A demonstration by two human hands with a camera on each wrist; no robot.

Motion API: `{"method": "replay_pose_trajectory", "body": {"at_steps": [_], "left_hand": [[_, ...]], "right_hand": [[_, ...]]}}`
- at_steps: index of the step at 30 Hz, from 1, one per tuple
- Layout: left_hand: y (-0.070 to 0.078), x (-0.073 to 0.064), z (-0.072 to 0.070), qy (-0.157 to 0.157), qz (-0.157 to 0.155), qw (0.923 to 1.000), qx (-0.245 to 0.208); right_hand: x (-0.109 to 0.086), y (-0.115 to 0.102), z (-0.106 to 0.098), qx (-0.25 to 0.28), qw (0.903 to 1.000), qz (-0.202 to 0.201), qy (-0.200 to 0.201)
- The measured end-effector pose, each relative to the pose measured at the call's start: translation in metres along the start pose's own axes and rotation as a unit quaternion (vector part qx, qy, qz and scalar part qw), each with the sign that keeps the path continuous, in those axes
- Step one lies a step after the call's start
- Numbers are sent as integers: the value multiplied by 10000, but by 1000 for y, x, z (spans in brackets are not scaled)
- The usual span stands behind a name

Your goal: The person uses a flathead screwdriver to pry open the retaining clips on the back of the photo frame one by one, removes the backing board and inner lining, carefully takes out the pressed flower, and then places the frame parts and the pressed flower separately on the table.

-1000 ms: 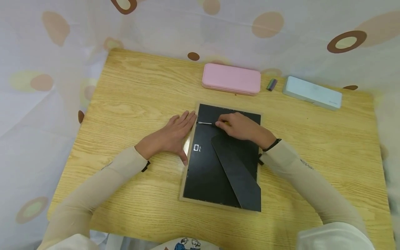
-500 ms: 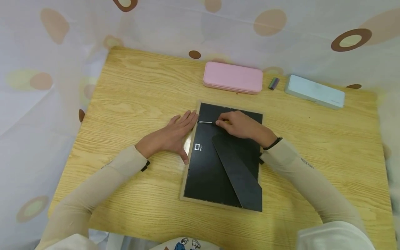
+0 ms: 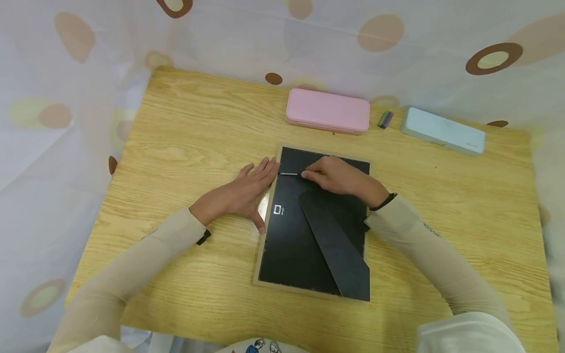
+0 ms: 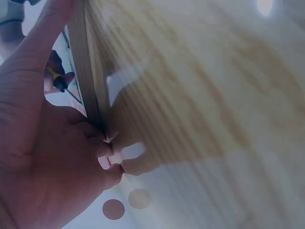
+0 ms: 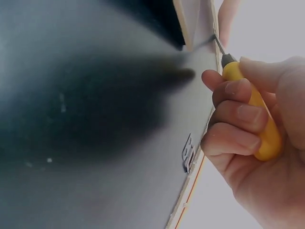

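A picture frame [image 3: 291,250] lies face down on the wooden table, its black back and pale rim showing. My left hand [image 3: 244,193] is spread along the frame's left edge, fingertips and thumb touching the rim. In my right hand [image 3: 337,175], above the upper part of the back, I grip a screwdriver [image 5: 264,138] by its yellow handle. Its metal shaft [image 3: 289,174] points left, with the tip at the inner side of the left rim. The head view hides the handle behind my fingers. A black stand leg [image 3: 335,245] lies slanted across the back.
A metal hanger [image 3: 277,210] is fixed near the left side of the back. Beyond the frame stand a pink case [image 3: 327,110], a small green and purple block [image 3: 385,119] and a light blue case [image 3: 443,130]. A patterned curtain [image 3: 220,39] borders the table.
My right hand has shifted and turned slightly on the screwdriver, so its black collar and yellow handle no longer show in the head view. The left hand and the frame stay in place.
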State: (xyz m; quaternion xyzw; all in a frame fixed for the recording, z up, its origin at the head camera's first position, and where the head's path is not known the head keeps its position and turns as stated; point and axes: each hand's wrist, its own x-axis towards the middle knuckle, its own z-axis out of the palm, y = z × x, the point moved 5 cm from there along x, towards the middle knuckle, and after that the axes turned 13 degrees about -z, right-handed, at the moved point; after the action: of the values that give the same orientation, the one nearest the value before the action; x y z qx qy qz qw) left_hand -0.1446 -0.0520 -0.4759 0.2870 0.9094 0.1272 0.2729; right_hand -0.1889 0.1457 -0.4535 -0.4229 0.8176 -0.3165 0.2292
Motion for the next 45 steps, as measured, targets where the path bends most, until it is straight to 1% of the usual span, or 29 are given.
{"method": "replay_pose_trajectory", "body": {"at_steps": [6,9,12,20,26,29,33,38,41,45], "left_hand": [[1,0,0,2,36,10000,12],[1,0,0,-49,12,10000,9],[0,0,-1,-91,-36,10000,9],[-1,1,0,-110,-26,9999,-125],[-3,1,1,-109,-1,9997,-233],[-3,1,2,-100,19,9996,-268],[-4,-1,3,-109,57,9990,-426],[-4,-1,4,-91,135,9981,-591],[-3,-1,4,-103,135,9980,-609],[-3,1,5,-173,64,9986,-500]], "right_hand": [[3,-7,-3,-102,9998,-146,61],[7,-12,-5,-133,9996,-232,78],[11,-16,-7,-173,9996,-196,81],[25,-31,-17,-458,9986,251,104],[34,-43,-24,-493,9972,522,214],[40,-50,-26,-514,9966,588,248],[48,-58,-26,-600,9953,689,307],[58,-65,-26,-692,9919,1022,306],[62,-69,-26,-767,9907,1075,315],[67,-74,-27,-855,9887,1191,305]]}}
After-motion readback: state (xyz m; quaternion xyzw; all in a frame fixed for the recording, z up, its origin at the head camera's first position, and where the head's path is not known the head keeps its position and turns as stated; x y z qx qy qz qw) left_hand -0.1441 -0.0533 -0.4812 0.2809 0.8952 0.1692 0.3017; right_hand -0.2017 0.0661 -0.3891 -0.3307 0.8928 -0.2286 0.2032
